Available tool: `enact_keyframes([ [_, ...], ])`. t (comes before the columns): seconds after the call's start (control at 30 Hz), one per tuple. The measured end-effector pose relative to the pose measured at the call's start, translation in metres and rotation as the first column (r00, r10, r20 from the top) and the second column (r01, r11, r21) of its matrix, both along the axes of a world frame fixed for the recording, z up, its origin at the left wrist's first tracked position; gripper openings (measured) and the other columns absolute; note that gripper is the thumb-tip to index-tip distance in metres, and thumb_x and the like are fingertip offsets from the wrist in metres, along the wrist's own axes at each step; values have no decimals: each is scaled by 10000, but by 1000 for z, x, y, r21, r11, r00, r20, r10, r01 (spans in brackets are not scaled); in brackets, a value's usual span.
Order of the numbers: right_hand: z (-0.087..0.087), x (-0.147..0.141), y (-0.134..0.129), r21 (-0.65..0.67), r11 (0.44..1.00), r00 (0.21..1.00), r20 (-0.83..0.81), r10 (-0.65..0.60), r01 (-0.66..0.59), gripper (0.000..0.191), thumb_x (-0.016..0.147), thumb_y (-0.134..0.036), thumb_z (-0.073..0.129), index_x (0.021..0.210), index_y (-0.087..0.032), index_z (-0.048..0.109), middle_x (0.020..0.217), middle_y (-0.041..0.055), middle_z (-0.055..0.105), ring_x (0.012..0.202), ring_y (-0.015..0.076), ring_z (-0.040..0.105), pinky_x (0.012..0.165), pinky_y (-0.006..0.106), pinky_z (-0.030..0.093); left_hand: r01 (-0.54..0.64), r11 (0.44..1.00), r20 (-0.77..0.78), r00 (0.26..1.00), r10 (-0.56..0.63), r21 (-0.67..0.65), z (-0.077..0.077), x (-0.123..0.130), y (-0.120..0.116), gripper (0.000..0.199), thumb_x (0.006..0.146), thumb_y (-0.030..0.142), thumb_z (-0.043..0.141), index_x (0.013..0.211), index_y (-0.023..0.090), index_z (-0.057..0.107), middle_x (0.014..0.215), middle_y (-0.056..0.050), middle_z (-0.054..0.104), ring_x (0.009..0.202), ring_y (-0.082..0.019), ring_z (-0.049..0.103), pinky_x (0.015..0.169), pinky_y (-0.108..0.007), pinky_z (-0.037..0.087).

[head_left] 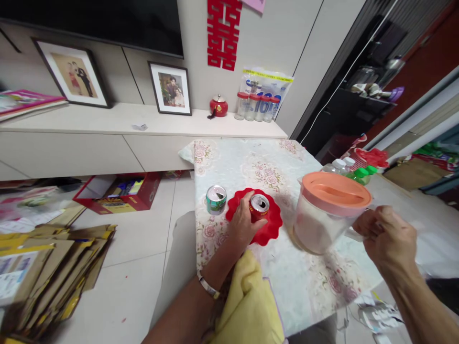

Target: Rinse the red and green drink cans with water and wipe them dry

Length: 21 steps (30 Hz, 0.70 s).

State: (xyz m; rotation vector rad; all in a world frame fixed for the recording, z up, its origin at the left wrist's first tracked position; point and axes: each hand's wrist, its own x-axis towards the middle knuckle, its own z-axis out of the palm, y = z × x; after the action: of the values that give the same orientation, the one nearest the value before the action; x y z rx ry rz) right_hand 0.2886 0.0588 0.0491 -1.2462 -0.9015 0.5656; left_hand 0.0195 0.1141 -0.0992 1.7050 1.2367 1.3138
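My left hand (244,224) is wrapped round a red can (258,206) with an opened top, which stands on a red scalloped plate (272,224). Just left of the plate is a green can (216,200), also opened. On the right, my right hand (389,236) grips the handle of a clear pitcher (315,227) with an orange lid (335,188). The pitcher is at the table's right side; its base seems to be on or just above the cloth. A yellow cloth (251,301) lies at the near edge, beside my left forearm.
A flowered cloth covers the table (236,160). Behind the pitcher are bottles with white and green caps (360,176). Beyond the table, a white cabinet (125,119) holds framed photos, a red pot (218,106) and glass jars (256,107). Flattened cardboard (64,267) lies on the floor at left.
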Motion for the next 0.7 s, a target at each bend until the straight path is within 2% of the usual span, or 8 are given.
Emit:
enact_keyframes([
  [0.13, -17, 6, -9, 57, 997, 996, -68, -50, 54, 546, 655, -366, 862, 476, -197, 375, 473, -53, 277, 434, 77, 263, 441, 277, 198, -32, 997, 91, 995, 38, -68, 13, -2, 0, 795, 705, 170, 811, 1409, 250, 451, 1436, -135, 641, 1355, -345, 640, 1153, -552, 506],
  [0.23, -30, 11, -12, 86, 992, 989, -128, -80, 92, 540, 684, -336, 838, 502, -204, 347, 488, -65, 266, 441, 76, 250, 439, 272, 203, 1, 997, 129, 992, 8, -71, 25, -6, -2, 693, 695, 191, 812, 1319, 256, 516, 1324, -93, 688, 1271, -318, 677, 1130, -525, 520],
  [0.4, -47, 11, -12, 136, 984, 975, -202, -89, 118, 536, 687, -292, 817, 526, -201, 314, 495, -77, 250, 450, 67, 240, 436, 246, 218, 47, 996, 187, 982, -32, -76, 40, -12, -8, 690, 680, 190, 832, 1296, 256, 531, 1252, -74, 698, 1205, -296, 701, 1096, -488, 547],
  [0.57, -54, 7, -11, 161, 979, 972, -217, -90, 126, 571, 714, -330, 821, 537, -197, 295, 508, -79, 248, 454, 58, 227, 439, 243, 204, 124, 990, 276, 956, -101, -69, 44, -14, -12, 665, 701, 217, 814, 1291, 259, 510, 1233, -61, 706, 1163, -276, 723, 1075, -463, 577],
  [0.7, -56, 9, -10, 167, 980, 973, -219, -74, 112, 579, 699, -333, 822, 533, -202, 283, 506, -80, 242, 441, 56, 229, 436, 244, 201, 129, 988, 263, 959, -103, -82, 41, -15, -13, 674, 713, 242, 812, 1308, 264, 497, 1254, -69, 705, 1179, -285, 724, 1078, -471, 577],
])
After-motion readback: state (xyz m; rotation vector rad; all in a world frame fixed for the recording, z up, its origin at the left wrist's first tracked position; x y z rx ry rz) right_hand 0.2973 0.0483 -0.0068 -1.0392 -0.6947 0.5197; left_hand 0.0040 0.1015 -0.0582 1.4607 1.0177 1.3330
